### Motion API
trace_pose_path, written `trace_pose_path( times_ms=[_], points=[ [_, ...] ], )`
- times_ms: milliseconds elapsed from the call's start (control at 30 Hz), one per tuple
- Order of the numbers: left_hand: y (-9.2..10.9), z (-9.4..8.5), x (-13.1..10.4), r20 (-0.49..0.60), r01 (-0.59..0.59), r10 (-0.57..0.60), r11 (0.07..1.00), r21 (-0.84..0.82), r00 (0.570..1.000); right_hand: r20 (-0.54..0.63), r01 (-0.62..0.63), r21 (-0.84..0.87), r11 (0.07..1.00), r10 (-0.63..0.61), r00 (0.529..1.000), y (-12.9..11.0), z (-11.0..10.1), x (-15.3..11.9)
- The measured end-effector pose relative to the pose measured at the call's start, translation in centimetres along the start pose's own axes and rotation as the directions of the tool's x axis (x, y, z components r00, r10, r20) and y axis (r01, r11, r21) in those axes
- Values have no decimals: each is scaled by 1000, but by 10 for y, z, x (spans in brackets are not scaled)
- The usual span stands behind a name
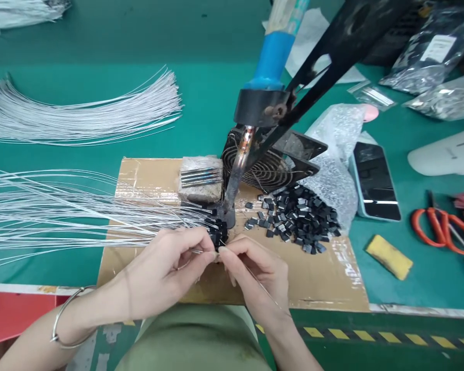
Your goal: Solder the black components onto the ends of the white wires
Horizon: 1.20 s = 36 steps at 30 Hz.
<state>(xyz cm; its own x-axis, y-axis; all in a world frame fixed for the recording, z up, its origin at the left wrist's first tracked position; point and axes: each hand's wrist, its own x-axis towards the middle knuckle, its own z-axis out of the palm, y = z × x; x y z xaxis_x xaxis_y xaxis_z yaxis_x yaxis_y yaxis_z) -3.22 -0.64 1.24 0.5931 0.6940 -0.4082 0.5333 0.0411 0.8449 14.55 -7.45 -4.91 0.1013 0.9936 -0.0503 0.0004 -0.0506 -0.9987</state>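
Note:
My left hand (168, 270), with a bangle at the wrist, is closed in a pinch; a short stretch of thin wire shows at its fingers. Almost touching it, my right hand (259, 270) pinches a thin metallic wire (263, 289) that runs back across the palm. Whatever small part lies between the fingertips is mostly hidden. Just beyond them is a cluster of black connector pieces (216, 232) on the ends of white wires (139, 219). Above the cluster a soldering iron (242, 159) hangs in a black clamp, its tip pointing down.
Cardboard (325, 281) lies beneath the hands. Loose black pieces (305, 216) are heaped right, near a fan (263, 165). A wrapped block (201, 190) stands left of the iron. Further right are a phone (375, 180), yellow sponge (389, 256) and orange-handled scissors (443, 229). More wires (100, 116) lie back left.

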Motion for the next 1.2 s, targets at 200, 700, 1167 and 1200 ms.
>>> trace_pose_path(
  times_ms=[200, 700, 1167, 1200],
  points=[
    [-2, 1, 8, -98, 51, -81, 959, -280, 992, -74, -62, 385, 921, 97, 993, 11, -15, 4],
    [-4, 7, 8, -238, -36, -26, 967, -252, 971, -148, -95, 93, 991, 109, 983, -9, 4, 3],
    [-16, 17, 8, -235, 7, -89, 944, -330, 968, -120, -89, 259, 962, 123, 985, 1, 3, 3],
    [-15, 17, 8, -229, 14, -94, 944, -329, 969, -98, -106, 296, 949, 140, 985, 1, 4, 2]
  ],
)
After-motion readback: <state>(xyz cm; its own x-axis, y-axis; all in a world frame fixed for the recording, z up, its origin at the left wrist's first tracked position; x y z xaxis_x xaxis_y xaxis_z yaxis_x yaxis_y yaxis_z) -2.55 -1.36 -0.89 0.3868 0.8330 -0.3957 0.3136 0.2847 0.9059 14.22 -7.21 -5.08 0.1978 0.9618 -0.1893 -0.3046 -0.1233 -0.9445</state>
